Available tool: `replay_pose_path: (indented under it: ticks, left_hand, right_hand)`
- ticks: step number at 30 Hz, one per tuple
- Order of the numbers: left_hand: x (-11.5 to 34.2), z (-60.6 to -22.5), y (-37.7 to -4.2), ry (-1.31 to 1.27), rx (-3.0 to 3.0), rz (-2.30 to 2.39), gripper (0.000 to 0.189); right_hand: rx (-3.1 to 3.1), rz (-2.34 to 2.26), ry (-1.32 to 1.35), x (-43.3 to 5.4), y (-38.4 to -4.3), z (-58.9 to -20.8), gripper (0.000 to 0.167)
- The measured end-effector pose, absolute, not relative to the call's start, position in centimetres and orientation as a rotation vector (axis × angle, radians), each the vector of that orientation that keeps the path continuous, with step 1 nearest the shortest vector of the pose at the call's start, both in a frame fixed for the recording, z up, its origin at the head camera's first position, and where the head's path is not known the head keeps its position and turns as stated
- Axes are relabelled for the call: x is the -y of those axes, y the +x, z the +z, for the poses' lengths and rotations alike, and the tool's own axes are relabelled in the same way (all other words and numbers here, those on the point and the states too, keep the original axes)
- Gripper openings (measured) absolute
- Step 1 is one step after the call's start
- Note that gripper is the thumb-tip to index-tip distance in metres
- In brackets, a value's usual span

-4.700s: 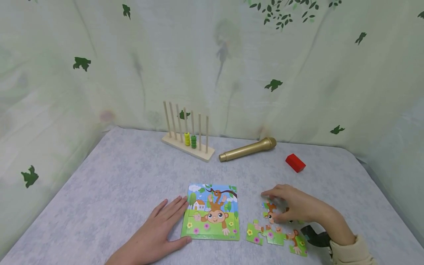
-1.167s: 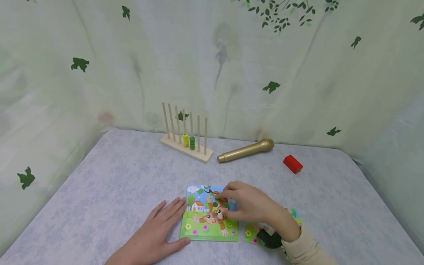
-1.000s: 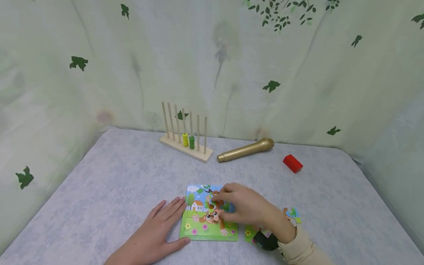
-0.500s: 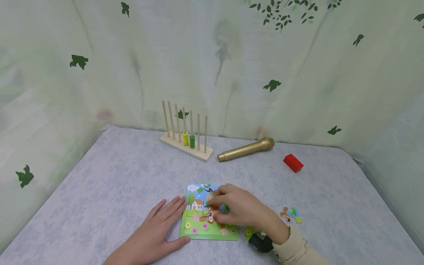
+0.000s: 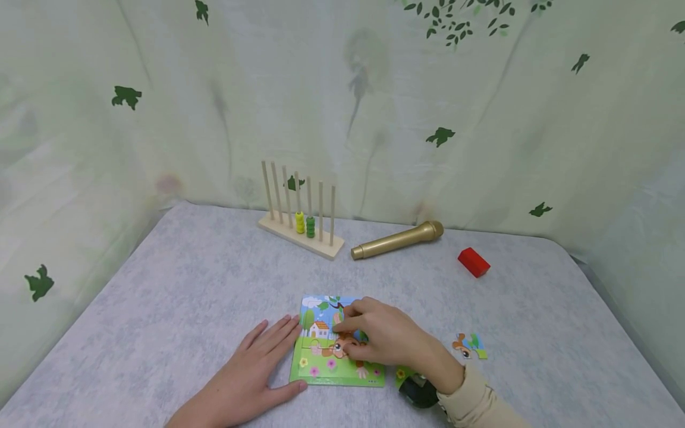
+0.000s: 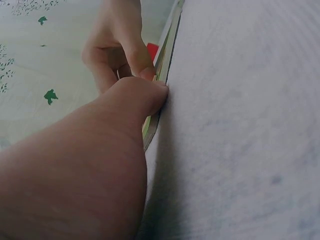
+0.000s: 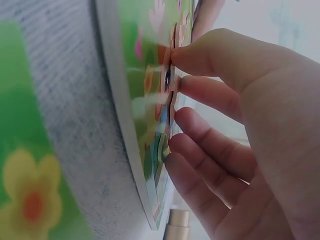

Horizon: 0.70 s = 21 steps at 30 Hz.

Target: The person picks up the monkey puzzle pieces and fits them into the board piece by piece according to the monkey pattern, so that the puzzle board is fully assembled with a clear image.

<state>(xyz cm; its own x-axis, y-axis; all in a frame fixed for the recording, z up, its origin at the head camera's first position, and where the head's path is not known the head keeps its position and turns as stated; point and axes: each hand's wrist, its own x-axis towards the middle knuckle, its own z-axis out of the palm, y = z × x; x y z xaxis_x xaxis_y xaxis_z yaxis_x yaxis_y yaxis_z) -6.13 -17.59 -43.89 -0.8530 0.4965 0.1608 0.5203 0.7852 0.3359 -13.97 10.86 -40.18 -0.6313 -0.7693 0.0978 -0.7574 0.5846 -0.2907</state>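
Observation:
A square puzzle board [image 5: 321,374] with a monkey picture lies on the table. My left hand [image 5: 254,371] rests flat on the table along its left side, fingertips at the edge. My left thumb [image 6: 150,95] touches the board's lower left corner. Over the right half of the board, my right hand [image 5: 387,333] pinches a puzzle piece [image 7: 171,107] between thumb and fingers, low over the picture. From above, my fingers hide most of that piece. The right wrist view shows its thin edge close against the board's surface [image 7: 132,75].
Right of the board lies a loose puzzle piece [image 5: 471,346]; another flowered piece [image 5: 401,374] is partly covered by the black wrist camera [image 5: 419,391]. Behind stand a wooden peg rack [image 5: 321,244] with yellow and green beads, a gold microphone [image 5: 397,241] and a red block [image 5: 474,262].
My right hand has come left from the loose pieces to the board, bringing a puzzle piece. Over the last second it has shifted slightly left and lower. My left hand has stayed put.

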Motion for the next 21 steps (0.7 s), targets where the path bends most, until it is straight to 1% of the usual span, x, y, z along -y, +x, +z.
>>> replay_pose_path:
  ticks: [9,21]
  left_hand:
    - [17.5,-43.7,-6.2,-0.804,2.956,-0.636,0.092]
    - [17.6,-43.8,-6.2,-0.814,2.965,-0.649,0.093]
  right_hand:
    - [-2.737,-0.465,-1.349,-10.9,-13.9,-40.0,0.028]
    - [-2.711,-0.514,-1.317,-11.6,-13.9,-39.0,0.036]
